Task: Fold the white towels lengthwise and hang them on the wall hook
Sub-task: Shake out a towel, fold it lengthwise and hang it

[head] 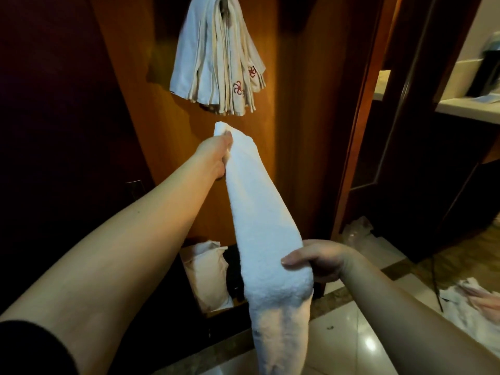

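A long white towel (pixel 257 212), folded into a narrow strip, stretches between both hands in front of a wooden wall panel. My left hand (pixel 216 152) grips its far upper end, arm stretched out. Closer to me, my right hand (pixel 316 259) grips the strip lower down, and the towel's tail hangs below it toward the floor. Above, several folded white towels (pixel 219 60) with red embroidery hang bunched from the wall hook (pixel 224 6) at the top of the frame. The held towel's upper end sits just under that bunch.
A low open compartment at the foot of the panel holds white cloth (pixel 208 274). More white cloth (pixel 476 304) lies on the glossy tiled floor at right. A dark doorframe (pixel 359 131) and a counter (pixel 468 106) stand to the right.
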Demonstrator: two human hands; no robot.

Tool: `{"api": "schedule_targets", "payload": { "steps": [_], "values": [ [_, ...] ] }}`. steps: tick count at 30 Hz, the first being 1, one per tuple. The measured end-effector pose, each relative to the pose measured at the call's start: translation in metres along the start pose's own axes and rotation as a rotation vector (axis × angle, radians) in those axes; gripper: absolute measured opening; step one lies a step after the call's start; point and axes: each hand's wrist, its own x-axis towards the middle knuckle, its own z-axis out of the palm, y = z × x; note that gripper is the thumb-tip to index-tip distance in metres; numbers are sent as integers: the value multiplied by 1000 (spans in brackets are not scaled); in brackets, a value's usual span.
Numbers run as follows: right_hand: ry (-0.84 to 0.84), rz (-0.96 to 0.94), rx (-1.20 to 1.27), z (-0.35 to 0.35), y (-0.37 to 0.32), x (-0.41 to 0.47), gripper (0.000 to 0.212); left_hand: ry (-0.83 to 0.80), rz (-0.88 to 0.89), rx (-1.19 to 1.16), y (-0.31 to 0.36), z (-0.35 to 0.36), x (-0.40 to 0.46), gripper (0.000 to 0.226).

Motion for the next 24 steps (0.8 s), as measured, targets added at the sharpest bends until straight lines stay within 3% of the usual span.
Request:
{"api": "schedule_targets", "payload": {
  "steps": [5, 10, 12, 14, 15, 17, 19, 21, 22, 24],
  "values": [
    [23, -121, 26, 4, -27, -6, 63, 15, -70, 144, -31, -9, 35, 54],
    [91, -334, 207, 7, -68, -6, 63, -243, -184, 139, -86, -23, 72, 60],
    [123, -412, 257, 7, -83, -4, 62, -349, -210, 174, -109, -26, 82, 79],
    [144, -473, 296, 6, -97, -3, 62, -372, -231, 222, -122, -26, 75, 92],
    [176, -499, 302, 4, -102, -1, 62, -343, -206, 189, -127, -25, 71, 88],
    [306, -550, 241, 1, -112, 3, 52, -194, -61, 102, -134, -24, 52, 63],
    [521, -569, 83, 2, -121, 9, 32, -17, 219, 100, -137, -25, 21, 40],
    [669, -557, -71, 9, -130, 14, 29, 52, 526, 172, -139, -26, -17, 21],
    [711, -557, -135, 13, -134, 18, 27, 36, 635, 207, -141, -25, -31, 15],
    [788, -561, -252, 22, -143, 26, 26, -47, 760, 264, -148, -16, -51, 34]
  ]
}}
